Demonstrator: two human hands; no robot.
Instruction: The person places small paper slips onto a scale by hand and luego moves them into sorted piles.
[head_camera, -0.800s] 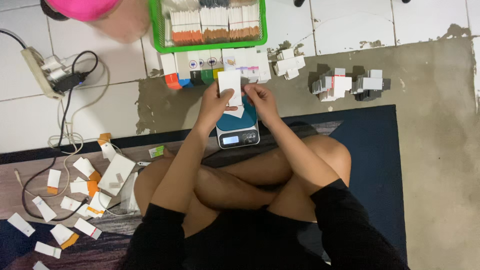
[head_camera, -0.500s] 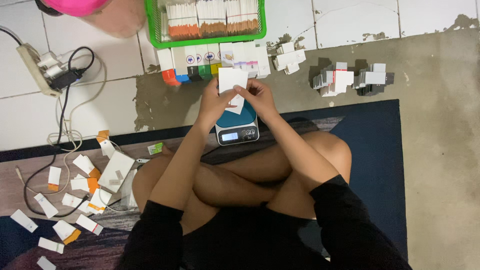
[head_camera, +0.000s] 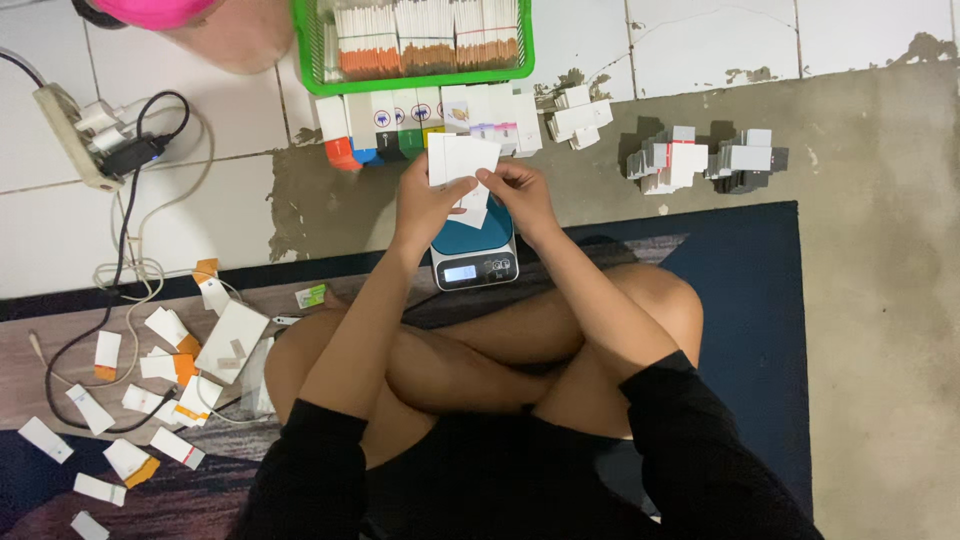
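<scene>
Since the earlier frame the small white packet (head_camera: 462, 163) sits a little higher above the digital scale (head_camera: 473, 250), with both hands raised. The left hand (head_camera: 425, 200) and right hand (head_camera: 520, 190) have their fingers closed on its lower edge. It looks light, thin and easily bent, so holding it by the edges seems best; beyond it lies the green basket (head_camera: 310, 60).

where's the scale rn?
Head view, centre: the small kitchen scale sits on the floor just beyond the crossed legs, under both hands, the left hand and right hand holding white packets above it.
</scene>
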